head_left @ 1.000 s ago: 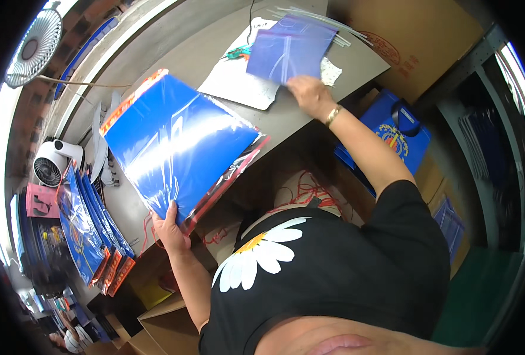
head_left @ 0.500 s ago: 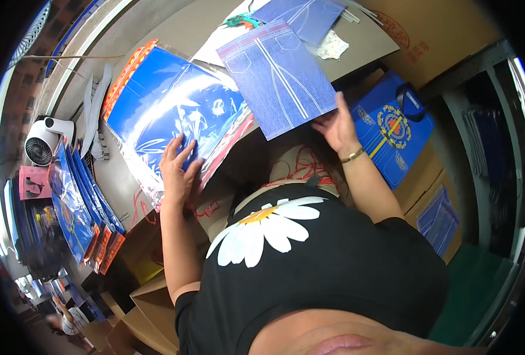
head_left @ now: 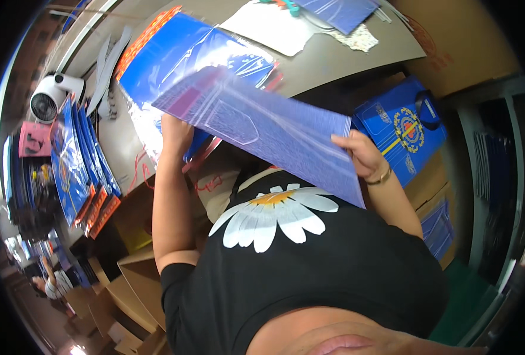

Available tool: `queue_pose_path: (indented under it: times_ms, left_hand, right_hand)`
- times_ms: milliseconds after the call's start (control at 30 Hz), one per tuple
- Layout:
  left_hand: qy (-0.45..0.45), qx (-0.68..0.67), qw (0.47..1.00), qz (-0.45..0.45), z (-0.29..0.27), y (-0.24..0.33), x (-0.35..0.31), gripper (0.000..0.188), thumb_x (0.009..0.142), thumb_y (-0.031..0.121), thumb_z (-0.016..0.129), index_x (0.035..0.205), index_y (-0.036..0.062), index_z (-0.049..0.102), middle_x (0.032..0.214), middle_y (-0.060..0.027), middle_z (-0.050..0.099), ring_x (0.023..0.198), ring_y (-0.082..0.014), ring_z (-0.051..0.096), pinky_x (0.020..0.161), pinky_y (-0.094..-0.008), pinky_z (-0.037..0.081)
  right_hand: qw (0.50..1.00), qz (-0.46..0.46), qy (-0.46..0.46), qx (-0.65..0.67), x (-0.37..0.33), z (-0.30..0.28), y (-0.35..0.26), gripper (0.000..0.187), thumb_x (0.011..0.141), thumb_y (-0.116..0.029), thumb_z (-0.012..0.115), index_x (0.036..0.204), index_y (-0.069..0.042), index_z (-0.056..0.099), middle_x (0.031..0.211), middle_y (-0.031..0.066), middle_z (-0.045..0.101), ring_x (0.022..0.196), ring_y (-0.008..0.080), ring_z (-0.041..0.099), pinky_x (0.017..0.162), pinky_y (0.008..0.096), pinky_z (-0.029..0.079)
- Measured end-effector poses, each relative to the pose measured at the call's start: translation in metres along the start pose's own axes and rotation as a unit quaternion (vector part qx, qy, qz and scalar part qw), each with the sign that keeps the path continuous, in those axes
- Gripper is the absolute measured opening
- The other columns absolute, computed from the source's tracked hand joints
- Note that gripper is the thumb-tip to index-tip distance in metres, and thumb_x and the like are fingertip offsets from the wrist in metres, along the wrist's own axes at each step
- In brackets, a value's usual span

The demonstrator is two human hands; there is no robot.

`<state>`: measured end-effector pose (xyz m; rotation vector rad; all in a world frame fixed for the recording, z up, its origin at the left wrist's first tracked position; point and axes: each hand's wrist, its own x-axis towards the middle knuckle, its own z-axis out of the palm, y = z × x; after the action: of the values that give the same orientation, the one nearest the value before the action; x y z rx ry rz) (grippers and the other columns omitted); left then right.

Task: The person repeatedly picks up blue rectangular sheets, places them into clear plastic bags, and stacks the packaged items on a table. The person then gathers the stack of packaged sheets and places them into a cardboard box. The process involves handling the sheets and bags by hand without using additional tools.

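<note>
A flat blue sheet [head_left: 274, 133] printed like denim, with a pocket and seam lines, hangs tilted in front of my body. My right hand [head_left: 366, 155] pinches its right edge, thumb on the printed face. At the sheet's left end is my left hand [head_left: 176, 133], its fingers hidden behind the sheet, so I cannot tell whether they grip. Behind it a shiny blue stack in clear plastic [head_left: 173, 47], with an orange-patterned edge, lies on the table, partly covered by the sheet.
More denim-print sheets [head_left: 345, 12] lie on the grey table [head_left: 357, 70], beside a white sheet [head_left: 268, 26] and a teal-handled tool [head_left: 291, 7]. Left stand a white fan [head_left: 46, 103] and plastic-wrapped blue bags [head_left: 76, 171]. Right, a blue handled bag [head_left: 401, 127] rests by cardboard boxes.
The denim-print sheet has come off the table, turned and moved toward my body. My right hand has closed on its edge; my left hand has shifted from the plastic-covered stack to behind the sheet.
</note>
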<state>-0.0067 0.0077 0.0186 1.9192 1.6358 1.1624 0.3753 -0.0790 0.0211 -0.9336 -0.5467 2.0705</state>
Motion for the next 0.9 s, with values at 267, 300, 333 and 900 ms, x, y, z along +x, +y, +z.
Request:
queue_pose_path:
  times_ms: [267, 300, 333, 900]
  left_hand:
    - [-0.151, 0.017, 0.985, -0.081, -0.026, 0.030, 0.030, 0.018, 0.088, 0.016, 0.068, 0.094, 0.0004, 0.072, 0.075, -0.0019, 0.062, 0.066, -0.0084, 0.053, 0.060, -0.0243, 0.042]
    - [-0.151, 0.048, 0.986, -0.050, -0.027, 0.035, 0.030, 0.017, 0.087, 0.015, 0.068, 0.094, 0.0006, 0.072, 0.075, -0.0029, 0.063, 0.066, -0.0097, 0.054, 0.061, -0.0252, 0.043]
    - [-0.149, 0.070, 0.986, -0.014, -0.028, 0.038, 0.031, 0.016, 0.087, 0.014, 0.067, 0.094, 0.0007, 0.072, 0.076, -0.0045, 0.062, 0.066, -0.0122, 0.056, 0.062, -0.0263, 0.044]
    - [-0.137, -0.034, 0.986, -0.087, -0.029, 0.031, 0.035, 0.017, 0.088, 0.016, 0.066, 0.092, 0.0000, 0.071, 0.074, -0.0017, 0.062, 0.066, -0.0108, 0.055, 0.060, -0.0259, 0.042]
  right_hand:
    - [0.989, -0.055, 0.135, -0.007, -0.026, 0.015, 0.004, 0.024, 0.095, -0.022, 0.056, 0.103, 0.001, 0.061, 0.091, 0.0089, 0.067, 0.067, 0.0136, 0.065, 0.048, 0.0232, 0.046]
    - [0.993, -0.073, 0.092, -0.023, -0.028, 0.006, 0.000, 0.023, 0.095, -0.021, 0.055, 0.102, 0.000, 0.061, 0.089, 0.0077, 0.067, 0.062, 0.0119, 0.061, 0.046, 0.0215, 0.043]
    - [0.994, -0.090, 0.048, -0.040, -0.030, -0.002, -0.003, 0.022, 0.096, -0.021, 0.054, 0.101, -0.001, 0.061, 0.086, 0.0065, 0.066, 0.058, 0.0101, 0.058, 0.044, 0.0197, 0.040]
    - [0.992, -0.091, 0.052, -0.066, -0.030, 0.002, 0.016, 0.035, 0.096, -0.020, 0.054, 0.123, 0.003, 0.051, 0.093, 0.0116, 0.065, 0.056, 0.0119, 0.061, 0.046, 0.0236, 0.051]
